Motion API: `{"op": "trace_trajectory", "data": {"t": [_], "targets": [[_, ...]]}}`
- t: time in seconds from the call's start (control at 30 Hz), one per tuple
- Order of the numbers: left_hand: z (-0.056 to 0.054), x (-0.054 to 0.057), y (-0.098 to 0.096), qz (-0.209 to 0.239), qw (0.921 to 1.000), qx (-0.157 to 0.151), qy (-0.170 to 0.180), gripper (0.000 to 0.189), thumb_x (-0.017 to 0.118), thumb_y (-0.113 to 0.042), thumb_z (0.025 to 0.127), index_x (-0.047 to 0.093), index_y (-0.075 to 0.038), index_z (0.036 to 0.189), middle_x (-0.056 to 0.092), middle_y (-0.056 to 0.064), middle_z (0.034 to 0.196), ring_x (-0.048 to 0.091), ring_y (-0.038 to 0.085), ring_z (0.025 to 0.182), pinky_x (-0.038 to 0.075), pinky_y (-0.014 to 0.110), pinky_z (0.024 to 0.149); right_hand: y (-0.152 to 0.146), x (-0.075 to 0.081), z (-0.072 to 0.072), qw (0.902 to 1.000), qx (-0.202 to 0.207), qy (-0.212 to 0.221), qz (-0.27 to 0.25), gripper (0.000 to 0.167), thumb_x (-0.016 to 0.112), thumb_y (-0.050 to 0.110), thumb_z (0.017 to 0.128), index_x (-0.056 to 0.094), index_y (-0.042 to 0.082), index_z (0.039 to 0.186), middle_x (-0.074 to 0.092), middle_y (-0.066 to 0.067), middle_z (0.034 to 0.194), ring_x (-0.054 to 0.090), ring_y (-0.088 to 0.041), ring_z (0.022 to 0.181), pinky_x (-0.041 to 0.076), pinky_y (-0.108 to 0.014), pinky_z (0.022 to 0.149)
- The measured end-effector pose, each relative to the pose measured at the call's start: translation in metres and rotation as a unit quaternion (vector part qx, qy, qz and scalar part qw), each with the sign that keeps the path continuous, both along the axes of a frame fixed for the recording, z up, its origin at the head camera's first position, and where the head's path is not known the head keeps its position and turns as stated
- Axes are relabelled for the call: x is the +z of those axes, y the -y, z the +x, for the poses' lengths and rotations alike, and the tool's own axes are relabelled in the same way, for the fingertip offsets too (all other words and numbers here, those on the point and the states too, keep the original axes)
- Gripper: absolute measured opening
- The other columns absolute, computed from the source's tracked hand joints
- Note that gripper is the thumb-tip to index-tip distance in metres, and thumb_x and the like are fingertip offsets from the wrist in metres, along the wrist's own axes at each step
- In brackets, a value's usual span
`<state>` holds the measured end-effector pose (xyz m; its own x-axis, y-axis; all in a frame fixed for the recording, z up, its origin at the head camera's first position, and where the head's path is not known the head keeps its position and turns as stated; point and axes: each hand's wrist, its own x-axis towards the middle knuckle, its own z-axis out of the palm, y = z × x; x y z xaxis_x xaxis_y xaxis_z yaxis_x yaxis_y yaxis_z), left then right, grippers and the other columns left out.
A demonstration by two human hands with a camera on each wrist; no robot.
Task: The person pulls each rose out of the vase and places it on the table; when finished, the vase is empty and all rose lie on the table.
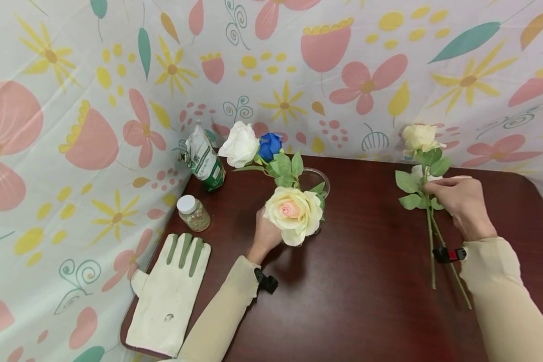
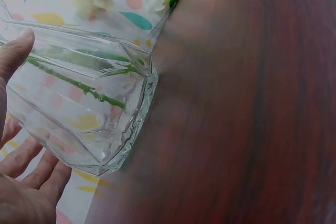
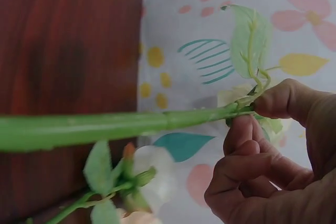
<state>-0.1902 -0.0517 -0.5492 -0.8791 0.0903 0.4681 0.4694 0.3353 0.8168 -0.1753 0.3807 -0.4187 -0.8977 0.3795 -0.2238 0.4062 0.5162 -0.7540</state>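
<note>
My left hand (image 1: 268,232) grips a clear glass vase (image 2: 79,129), thumb on one side and fingers round the other in the left wrist view. Green stems (image 2: 79,85) stand inside it. Above the vase are a white rose (image 1: 240,144), a blue rose (image 1: 270,147) and a large cream rose with a pink centre (image 1: 294,213), which hides much of the vase from the head view. At the right, my right hand (image 1: 463,201) pinches the green stem (image 3: 121,128) of a pale yellow rose (image 1: 421,138) between thumb and fingers. Behind it lies another white rose (image 3: 157,169).
Along the left side are a white-and-green bag (image 1: 205,161), a small jar with a white lid (image 1: 194,213) and a white glove with green-grey finger strips (image 1: 167,296). A flower-patterned cloth (image 1: 262,55) hangs behind the dark wooden table (image 1: 362,281).
</note>
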Motion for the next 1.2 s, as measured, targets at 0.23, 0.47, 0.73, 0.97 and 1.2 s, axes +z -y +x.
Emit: {"op": "trace_trajectory", "data": {"t": [0.23, 0.47, 0.73, 0.97, 1.2], "targets": [[0.000, 0.002, 0.000, 0.023, 0.9995, -0.007, -0.020, 0.044, 0.085, -0.022, 0.091, 0.073, 0.004, 0.126, 0.080, 0.022, 0.116, 0.078, 0.033, 0.109, 0.067, 0.046, 0.095, -0.001, -0.020, -0.003, 0.9975, 0.019, 0.014, 0.067, 0.019, 0.074, 0.039, 0.099, 0.088, 0.029, 0.090, 0.076, -0.002, 0.109, 0.058, -0.010, 0.095, 0.049, -0.017, 0.067], [-0.012, -0.023, 0.001, 0.019, 0.9998, 0.003, 0.004, 0.046, 0.089, -0.024, 0.089, 0.075, -0.007, 0.129, 0.081, 0.012, 0.119, 0.078, 0.022, 0.113, 0.065, 0.033, 0.098, 0.002, -0.026, -0.001, 0.9928, 0.049, 0.064, 0.089, 0.063, 0.065, 0.046, 0.105, 0.071, -0.008, 0.136, 0.050, -0.041, 0.154, 0.056, -0.052, 0.130, 0.046, -0.031, 0.079], [-0.012, -0.022, 0.001, 0.004, 0.9999, 0.010, 0.002, 0.042, 0.087, -0.024, 0.091, 0.076, -0.006, 0.127, 0.082, 0.011, 0.117, 0.078, 0.022, 0.111, 0.066, 0.037, 0.097, 0.002, -0.033, 0.002, 0.9901, 0.071, 0.077, 0.093, 0.064, 0.066, 0.045, 0.104, 0.068, -0.010, 0.136, 0.048, -0.043, 0.154, 0.056, -0.053, 0.129, 0.050, -0.037, 0.085], [-0.019, -0.033, 0.000, -0.010, 0.9998, 0.014, 0.006, 0.038, 0.085, -0.021, 0.092, 0.077, -0.007, 0.127, 0.082, 0.010, 0.117, 0.079, 0.023, 0.110, 0.065, 0.035, 0.097, 0.000, -0.039, 0.006, 0.9849, 0.100, 0.090, 0.109, 0.063, 0.065, 0.047, 0.106, 0.071, -0.009, 0.133, 0.051, -0.043, 0.149, 0.057, -0.052, 0.120, 0.051, -0.038, 0.077], [-0.024, -0.046, 0.002, -0.002, 0.9996, 0.009, 0.026, 0.043, 0.087, -0.026, 0.091, 0.076, -0.010, 0.130, 0.081, 0.008, 0.121, 0.078, 0.019, 0.114, 0.066, 0.035, 0.100, -0.001, -0.050, 0.008, 0.9784, 0.130, 0.082, 0.138, 0.055, 0.067, 0.041, 0.106, 0.074, -0.010, 0.126, 0.060, -0.042, 0.138, 0.063, -0.049, 0.108, 0.051, -0.033, 0.069]]}}
